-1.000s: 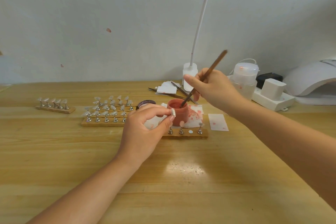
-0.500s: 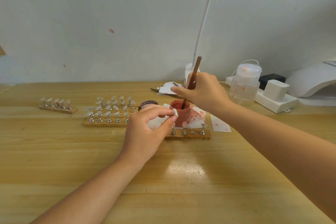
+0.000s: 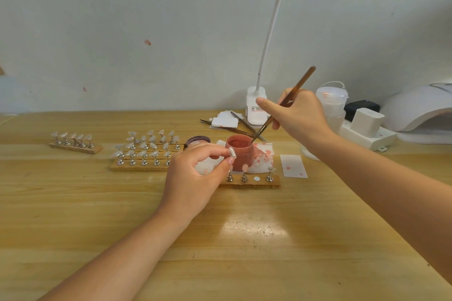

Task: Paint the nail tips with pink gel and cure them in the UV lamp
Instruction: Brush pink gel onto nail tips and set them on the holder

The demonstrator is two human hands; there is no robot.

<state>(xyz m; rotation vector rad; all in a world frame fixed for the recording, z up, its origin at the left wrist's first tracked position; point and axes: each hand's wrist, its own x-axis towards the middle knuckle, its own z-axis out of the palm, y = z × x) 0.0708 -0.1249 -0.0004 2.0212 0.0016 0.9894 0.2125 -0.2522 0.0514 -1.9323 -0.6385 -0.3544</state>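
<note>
Glossy wooden table [image 3: 244, 239], metal nail stands [image 3: 144, 154], glossy white plastic lamp [image 3: 415, 110]

bare table [image 3: 244, 239] lies near me, open for either arm to pass. farther off, the strip of stands [image 3: 249, 180] sits just in front of the pink gel pot [image 3: 238, 153], with the racks of nail tips [image 3: 146, 151] crowding its left. on the far right, the pump bottle [image 3: 331, 107], power strip [image 3: 367, 133] and uv lamp [image 3: 418, 110] block the way.
</note>
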